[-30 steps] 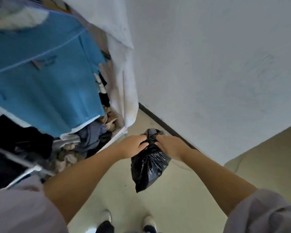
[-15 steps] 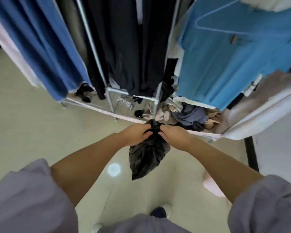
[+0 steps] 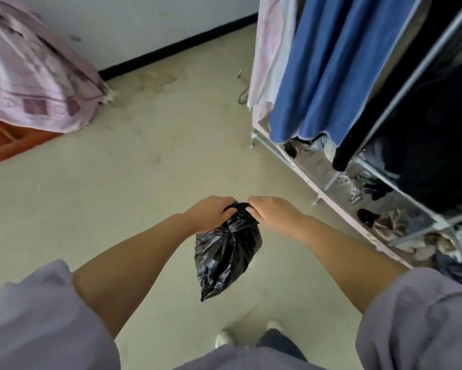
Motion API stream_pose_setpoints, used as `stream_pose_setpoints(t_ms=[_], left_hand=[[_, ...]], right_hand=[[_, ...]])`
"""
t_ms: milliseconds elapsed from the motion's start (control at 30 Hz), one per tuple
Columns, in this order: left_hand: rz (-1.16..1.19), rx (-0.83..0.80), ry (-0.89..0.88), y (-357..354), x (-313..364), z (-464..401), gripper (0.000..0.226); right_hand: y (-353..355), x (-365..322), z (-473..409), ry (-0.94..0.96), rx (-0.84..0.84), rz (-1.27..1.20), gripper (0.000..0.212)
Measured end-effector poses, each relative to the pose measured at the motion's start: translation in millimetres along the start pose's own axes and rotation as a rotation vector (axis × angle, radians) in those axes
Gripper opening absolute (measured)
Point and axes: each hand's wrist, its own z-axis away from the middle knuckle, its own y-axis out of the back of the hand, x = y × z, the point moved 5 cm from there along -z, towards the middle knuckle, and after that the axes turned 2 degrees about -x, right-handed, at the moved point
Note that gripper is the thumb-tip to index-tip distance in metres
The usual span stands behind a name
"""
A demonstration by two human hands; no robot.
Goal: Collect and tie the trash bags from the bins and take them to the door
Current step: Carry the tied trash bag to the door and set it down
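Bag: black trash bag (image 3: 225, 259) hangs at six o'clock beneath both hands.
Left hand (image 3: 211, 213): grips its neck.
Right hand (image 3: 273, 212): grips its neck too.
Room: beige floor (image 3: 144, 169), clothes rack (image 3: 371, 102) at two o'clock.

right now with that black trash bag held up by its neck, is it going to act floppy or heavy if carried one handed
Probably floppy: the black trash bag sags in crinkled folds below where the left hand and right hand pinch its neck. Likely light, since it looks small and only partly filled. The glossy film may be slippery.

Beige floor (image 3: 96, 198) w/ black baseboard (image 3: 176, 46) along white wall (image 3: 133, 20). Pink cloth (image 3: 29, 84) at left; metal clothes rack (image 3: 400, 84) w/ blue garment (image 3: 328, 68) at right.
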Motion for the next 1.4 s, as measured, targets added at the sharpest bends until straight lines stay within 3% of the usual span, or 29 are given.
stream_pose_setpoints(t_ms=[267,600,867,1067,1400], left_hand=[[0.075,0.106,0.194,75.9,-132.4,-17.5,0.015],[0.131,0.159,0.339,203.1,-248.9,-137.4,0.021],[0.114,0.182,0.291,305.2,-348.0,-241.8,0.019],[0.055,0.139,0.227,388.9,-453.3,-334.6,0.018],[0.002,0.033,0.077,524.2,-558.8,-501.3,0.011]], right_hand=[[28.6,-41.4,-161.4,0.164,-0.070,0.033,0.030],[90.9,4.5,-376.8,0.290,-0.113,0.079,0.031],[132.8,38.6,-545.0,0.303,-0.110,0.112,0.031],[163.4,64.2,-689.5,0.217,-0.074,0.092,0.031],[224.0,138.9,-883.1,0.073,-0.005,0.082,0.034]])
